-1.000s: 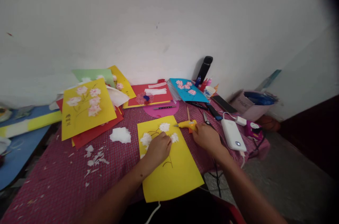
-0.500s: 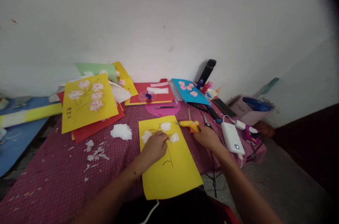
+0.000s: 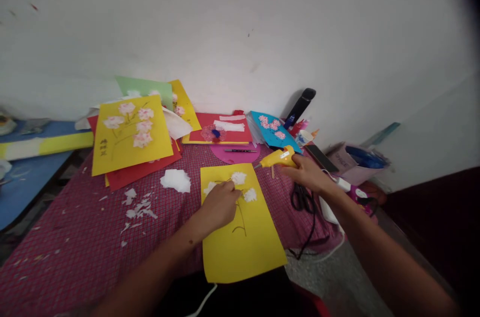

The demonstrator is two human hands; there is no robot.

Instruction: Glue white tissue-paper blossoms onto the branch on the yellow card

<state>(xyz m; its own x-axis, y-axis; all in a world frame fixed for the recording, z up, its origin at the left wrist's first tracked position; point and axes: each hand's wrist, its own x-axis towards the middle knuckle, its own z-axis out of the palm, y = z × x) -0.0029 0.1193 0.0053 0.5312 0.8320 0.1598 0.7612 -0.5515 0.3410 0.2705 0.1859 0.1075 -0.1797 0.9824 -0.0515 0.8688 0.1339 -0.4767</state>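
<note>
A yellow sheet of paper (image 3: 247,252) lies in front of me, with a drawn branch and white paper blossoms (image 3: 238,178) near its top. My left hand (image 3: 222,203) rests on the upper part of the sheet. Its fingers are closed together between the blossoms, partly covering the left one; whatever is in the fingertips is hidden. My right hand (image 3: 307,173) grips a yellow hot glue gun (image 3: 278,157), held above the cloth at the sheet's upper right. The gun's nozzle points left, just off the sheet's top right corner.
Torn white paper (image 3: 175,180) and scraps (image 3: 140,208) lie to the left. Finished flower cards (image 3: 131,162) are stacked at the back left. A blue card (image 3: 273,139), scissors (image 3: 303,198), a black phone (image 3: 321,158) and a paper cup (image 3: 305,137) are at the right.
My right hand has raised the glue gun up and slightly right, its cord now trailing beneath, with the scissors more visible. My left hand stays at nearly the same spot on the sheet.
</note>
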